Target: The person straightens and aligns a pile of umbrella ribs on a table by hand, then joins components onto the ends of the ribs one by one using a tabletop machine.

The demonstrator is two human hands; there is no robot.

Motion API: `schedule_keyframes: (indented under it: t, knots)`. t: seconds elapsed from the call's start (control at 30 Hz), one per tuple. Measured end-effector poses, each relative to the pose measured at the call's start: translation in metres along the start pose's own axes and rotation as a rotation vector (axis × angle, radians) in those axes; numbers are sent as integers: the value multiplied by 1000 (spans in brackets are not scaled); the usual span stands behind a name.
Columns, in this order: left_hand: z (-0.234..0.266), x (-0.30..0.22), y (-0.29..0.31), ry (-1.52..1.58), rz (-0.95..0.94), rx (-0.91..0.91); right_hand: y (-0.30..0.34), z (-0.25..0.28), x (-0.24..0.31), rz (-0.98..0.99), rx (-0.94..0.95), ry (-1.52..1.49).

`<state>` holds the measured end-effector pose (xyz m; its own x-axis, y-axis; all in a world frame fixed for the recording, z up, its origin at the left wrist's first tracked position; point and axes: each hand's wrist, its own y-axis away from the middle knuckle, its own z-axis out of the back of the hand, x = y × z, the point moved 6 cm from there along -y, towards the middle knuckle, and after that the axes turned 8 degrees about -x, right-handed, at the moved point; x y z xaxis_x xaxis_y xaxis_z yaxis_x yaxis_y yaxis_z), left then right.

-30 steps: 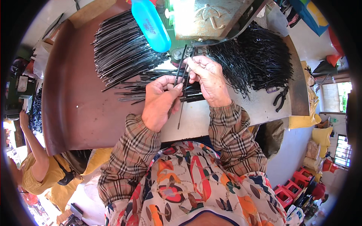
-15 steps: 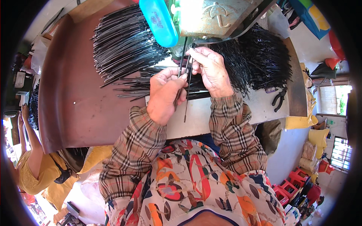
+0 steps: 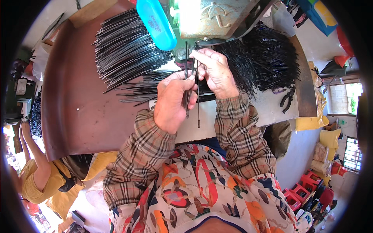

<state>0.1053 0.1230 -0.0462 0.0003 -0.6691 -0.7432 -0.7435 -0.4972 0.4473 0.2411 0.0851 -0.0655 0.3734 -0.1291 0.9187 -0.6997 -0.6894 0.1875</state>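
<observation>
Black, thin metal rods (image 3: 197, 97) stand nearly upright between the two hands, in front of the pale green machine (image 3: 210, 19). The left hand (image 3: 173, 103) is closed around the rods' lower part, thumb and fingertips pinching them; the right hand (image 3: 215, 73) pinches their upper part just above that grip, near the machine's foot. One rod tip pokes out below the left hand's grip. Such rods likely weigh little and are stiff but springy and smooth, so they could slide through the fingers; a pinch near each end, as here, seems safest. Left of the grip fans a pile of long dark rods (image 3: 124, 54) on the brown tabletop (image 3: 77, 112); right of it lies a black heap (image 3: 268, 62). Compared with a second ago, the hands have risen toward the machine and the rods have swung more upright.
</observation>
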Motion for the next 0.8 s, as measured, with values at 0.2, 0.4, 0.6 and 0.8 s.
schedule_keyframes:
  t: [0.2, 0.4, 0.6, 0.8]
  knots:
    - [-3, 5, 10, -36, -88, -60, 21, -11, 10, 126, 7, 73]
    - [77, -37, 61, -380, -433, -310, 46, -1, 22, 64, 38, 198]
    - [236, -113, 119, -1518, -727, -1089, 63, 49, 15, 137, -122, 425]
    - [115, -64, 84, -1286, -1072, -529, 82, 45, -5, 202, -90, 685]
